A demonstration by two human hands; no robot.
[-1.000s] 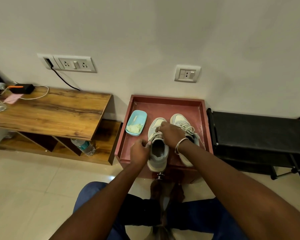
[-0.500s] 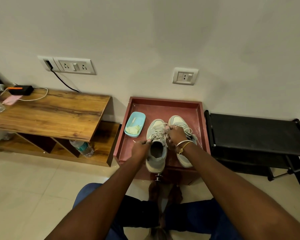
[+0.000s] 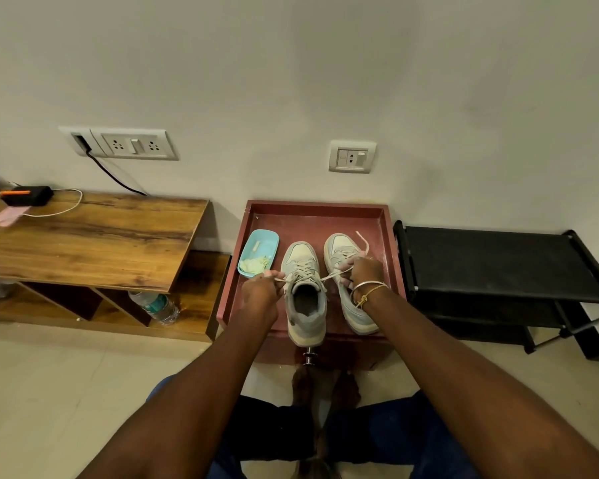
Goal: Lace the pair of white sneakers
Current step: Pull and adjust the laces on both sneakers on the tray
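At the far left stands the wooden bench with a water bottle lying on its lower shelf; neither has a part in this job. The work sits in the red tray against the wall. In the tray's left side is a light blue dish, just beside my left hand.

My left hand pinches one end of the lace between thumb and fingertips, with the other fingers curled in, and draws it out to the left. The left sneaker stands between my hands, heel toward me and mouth open. Crossed rows of lace run up its tongue as far as the top eyelets. I judge the threading on this shoe as good as done. What I am doing looks like pulling both ends taut, and no knot or bow is tied yet.

My right hand, with bangles at the wrist, grips the other end of the same lace in curled fingers and pulls it to the right. The loose tail rises past my knuckles toward the far side of the tray. That hand lies over the right sneaker, which stands just beside the first. Some lace shows across its front, but my hand covers its upper eyelets, so I cannot tell whether it is fully laced. At best one shoe needs tying and the other needs checking. Farther right stands a black rack.
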